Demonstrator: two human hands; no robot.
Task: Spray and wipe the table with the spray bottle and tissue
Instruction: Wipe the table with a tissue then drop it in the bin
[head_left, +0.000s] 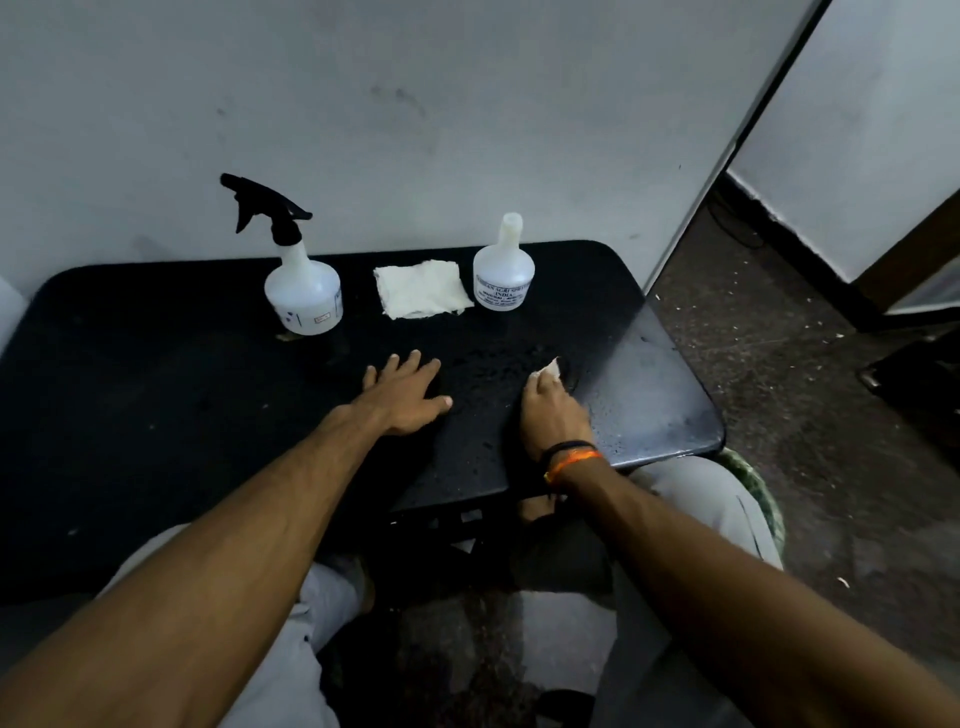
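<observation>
Spraying looks done, droplets are sitting around the right hand (553, 410), which is pinching a tissue (550, 368) against the table (156, 415). Left hand (408, 392) is lying flat, fingers spread. Spray bottle (301, 280) is standing beyond it (wiping seems barely started).

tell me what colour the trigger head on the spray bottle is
Black, on the spray bottle with a white translucent body; the head view shows it.

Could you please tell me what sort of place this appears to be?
Probably a plain indoor room, perhaps a workroom: a small black table stands against a bare scuffed white wall, and the speckled dark floor is littered with pale scraps.
</observation>
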